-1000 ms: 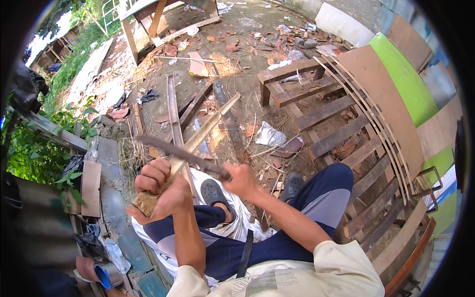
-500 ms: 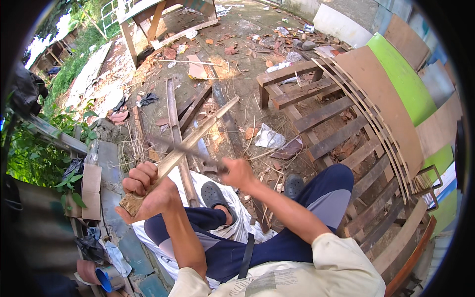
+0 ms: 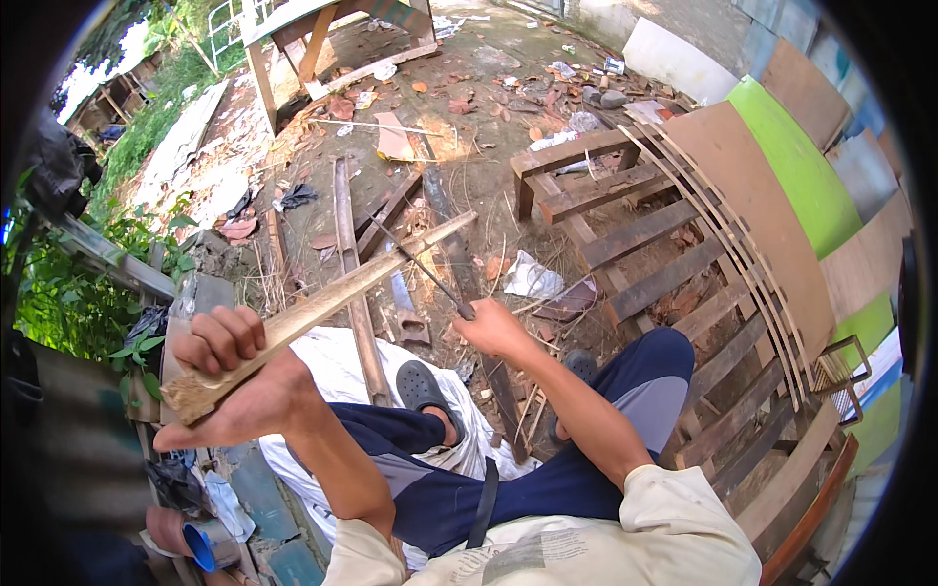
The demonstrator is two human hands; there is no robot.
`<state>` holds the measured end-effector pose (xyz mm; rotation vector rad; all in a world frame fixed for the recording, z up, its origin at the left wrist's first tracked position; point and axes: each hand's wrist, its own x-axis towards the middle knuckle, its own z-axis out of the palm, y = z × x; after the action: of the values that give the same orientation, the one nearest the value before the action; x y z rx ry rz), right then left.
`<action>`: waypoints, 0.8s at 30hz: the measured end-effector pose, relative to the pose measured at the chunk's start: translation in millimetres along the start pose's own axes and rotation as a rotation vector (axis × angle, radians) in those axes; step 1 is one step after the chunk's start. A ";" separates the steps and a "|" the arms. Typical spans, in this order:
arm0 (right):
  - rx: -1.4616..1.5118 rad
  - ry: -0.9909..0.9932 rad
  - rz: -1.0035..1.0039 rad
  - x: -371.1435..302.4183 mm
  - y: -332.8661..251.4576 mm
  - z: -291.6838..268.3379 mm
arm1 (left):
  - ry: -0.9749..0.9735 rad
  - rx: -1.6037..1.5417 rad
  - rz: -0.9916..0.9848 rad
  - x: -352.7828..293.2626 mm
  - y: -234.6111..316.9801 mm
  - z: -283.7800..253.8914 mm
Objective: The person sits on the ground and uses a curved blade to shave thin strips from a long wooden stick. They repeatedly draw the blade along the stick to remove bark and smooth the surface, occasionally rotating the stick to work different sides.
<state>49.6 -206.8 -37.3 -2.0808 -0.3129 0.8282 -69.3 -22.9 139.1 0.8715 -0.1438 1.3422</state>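
My left hand (image 3: 244, 391) grips the thick end of a long pale wooden stick (image 3: 332, 298), fingers wrapped over it and thumb below. The stick slants away to the upper right, its rough, splintered near end sticking out past the palm. My right hand (image 3: 491, 330) is closed around the handle of a long dark-bladed knife (image 3: 422, 266). The blade appears nearly edge-on, pointing up and left, and crosses the stick toward its far end in this view. Whether blade and wood touch, I cannot tell.
A handsaw (image 3: 409, 317) lies on the ground past my left sandal (image 3: 424, 387). Old wooden beams (image 3: 344, 220) lie beside it. To the right stands a slatted wooden frame (image 3: 625, 234) with thin strips and boards (image 3: 752, 215). A wooden table (image 3: 327, 20) stands far back.
My left hand has moved left and slightly down, drawing the stick with it. My right hand has shifted slightly right and up, and the knife blade has swung up to point away.
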 end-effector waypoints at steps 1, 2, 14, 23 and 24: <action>-0.029 0.045 -0.038 -1.4 1.5 0.1 | -0.084 -0.049 0.011 5.4 3.5 3.0; -0.058 0.089 -0.076 -1.7 4.3 1.7 | -0.084 -0.008 0.053 5.5 1.4 7.7; -0.082 0.206 -0.093 1.1 33.0 38.8 | -0.225 -0.165 -0.119 -32.3 -102.0 -48.1; 0.094 0.076 -0.035 -7.4 35.7 49.1 | -0.217 -0.243 -0.272 -55.5 -104.2 -61.7; 0.183 0.024 -0.005 -11.8 33.9 45.4 | -0.197 -0.225 -0.292 -57.5 -103.2 -60.2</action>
<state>8.4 -204.7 -77.9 -1.9169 -0.2208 0.7979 -16.2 -27.8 17.7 0.7982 -0.3032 0.9475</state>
